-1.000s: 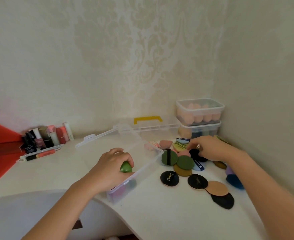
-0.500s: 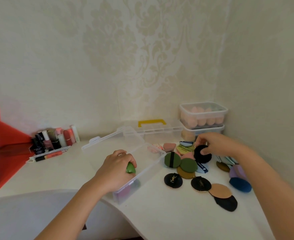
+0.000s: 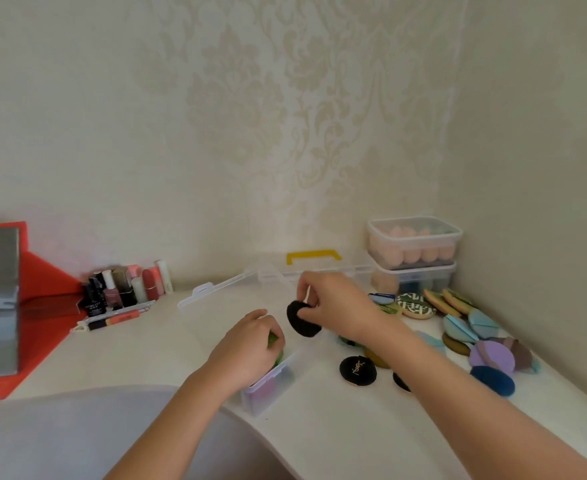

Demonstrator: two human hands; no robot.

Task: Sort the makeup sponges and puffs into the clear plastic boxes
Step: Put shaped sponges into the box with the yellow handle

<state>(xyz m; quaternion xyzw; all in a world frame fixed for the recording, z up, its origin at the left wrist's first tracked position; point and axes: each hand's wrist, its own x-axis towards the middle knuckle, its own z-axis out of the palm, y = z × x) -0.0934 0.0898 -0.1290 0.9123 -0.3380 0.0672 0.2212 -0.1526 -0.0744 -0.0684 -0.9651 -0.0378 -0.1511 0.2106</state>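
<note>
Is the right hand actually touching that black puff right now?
Touching. The head view shows the fingers of the right hand pinching the black puff at its upper edge, with no gap between them; the puff hangs below the fingers.

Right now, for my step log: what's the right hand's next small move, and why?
Probably lower the black puff into the open clear box: the right hand pinches it just above, while the left hand holds a green sponge inside.
</note>
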